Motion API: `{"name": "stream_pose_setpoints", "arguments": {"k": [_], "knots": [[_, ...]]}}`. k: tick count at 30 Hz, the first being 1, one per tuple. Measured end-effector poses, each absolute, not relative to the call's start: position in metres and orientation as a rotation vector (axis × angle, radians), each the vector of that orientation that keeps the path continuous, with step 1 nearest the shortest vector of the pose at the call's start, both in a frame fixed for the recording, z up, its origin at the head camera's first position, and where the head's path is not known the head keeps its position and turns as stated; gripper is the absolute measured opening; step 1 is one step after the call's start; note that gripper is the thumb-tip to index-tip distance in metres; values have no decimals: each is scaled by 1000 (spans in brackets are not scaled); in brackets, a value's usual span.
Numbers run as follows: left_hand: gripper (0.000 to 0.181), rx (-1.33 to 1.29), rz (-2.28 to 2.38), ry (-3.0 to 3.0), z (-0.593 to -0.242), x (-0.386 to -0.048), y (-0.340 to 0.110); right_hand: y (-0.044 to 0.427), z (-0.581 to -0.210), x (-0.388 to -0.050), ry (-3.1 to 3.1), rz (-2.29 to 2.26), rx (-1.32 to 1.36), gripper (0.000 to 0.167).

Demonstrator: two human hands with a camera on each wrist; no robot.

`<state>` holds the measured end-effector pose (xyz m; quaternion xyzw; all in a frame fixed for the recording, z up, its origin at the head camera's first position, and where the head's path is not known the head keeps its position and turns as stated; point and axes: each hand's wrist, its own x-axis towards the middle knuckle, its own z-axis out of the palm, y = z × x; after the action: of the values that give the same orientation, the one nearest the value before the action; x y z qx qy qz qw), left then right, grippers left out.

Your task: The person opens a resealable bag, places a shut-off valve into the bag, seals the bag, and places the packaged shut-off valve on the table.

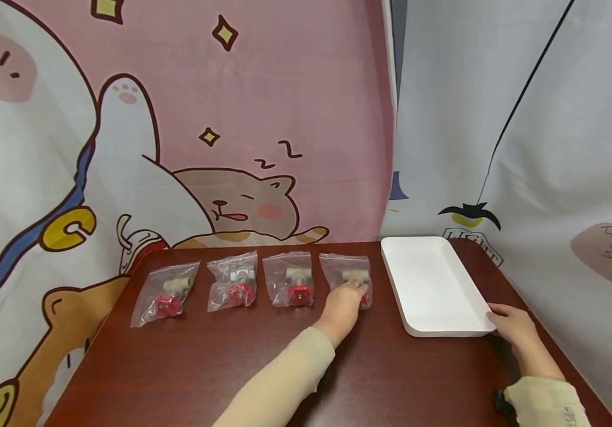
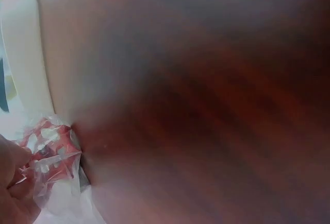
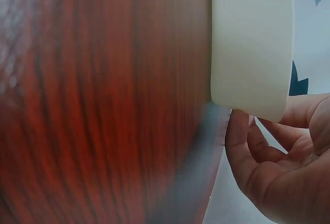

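Four-way details aside, a row of clear zip bags lies on the table, each with a valve that has a red handwheel and a pale body. My left hand (image 1: 342, 308) is at the rightmost bagged valve (image 1: 356, 275), partly covering it. In the left wrist view its fingers (image 2: 15, 162) pinch the plastic beside the red handwheel (image 2: 54, 149). At the right, my right hand (image 1: 519, 328) grips the near right corner of a white tray (image 1: 439, 290). The right wrist view has the thumb and fingers about the tray's corner (image 3: 252, 44); part of the grip is hidden.
Left of my left hand lie more bagged valves: one in the middle (image 1: 299, 290), another beside it (image 1: 241, 290) and one at the far left (image 1: 167, 302). The dark red table (image 1: 381, 379) meets printed cloth (image 1: 284, 89) behind and at the right.
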<state>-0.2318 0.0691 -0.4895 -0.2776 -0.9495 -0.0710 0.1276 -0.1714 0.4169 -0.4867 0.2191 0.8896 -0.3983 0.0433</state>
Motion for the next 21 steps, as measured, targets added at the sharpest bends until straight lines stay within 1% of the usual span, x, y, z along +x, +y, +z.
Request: {"name": "stream_pose_setpoints", "arguments": {"k": [5,9,13,17,21], "knots": [[37,-804,-284,-2854,-489,-241,65,417,-488,-175,2756,-1183,584,52],[49,-862,-297,-2890,-488,-239,60,417,-488,-176,2733,-1175,597,54],[53,-887,-366,-2880,-486,-234,52,419,-488,-177,2724,-1158,613,54],[54,-945,-428,-2837,-477,-230,35,420,-489,-176,2770,-1109,584,52],[59,-995,-472,-2819,-462,-228,4,415,-483,-174,2896,-922,511,50]]}}
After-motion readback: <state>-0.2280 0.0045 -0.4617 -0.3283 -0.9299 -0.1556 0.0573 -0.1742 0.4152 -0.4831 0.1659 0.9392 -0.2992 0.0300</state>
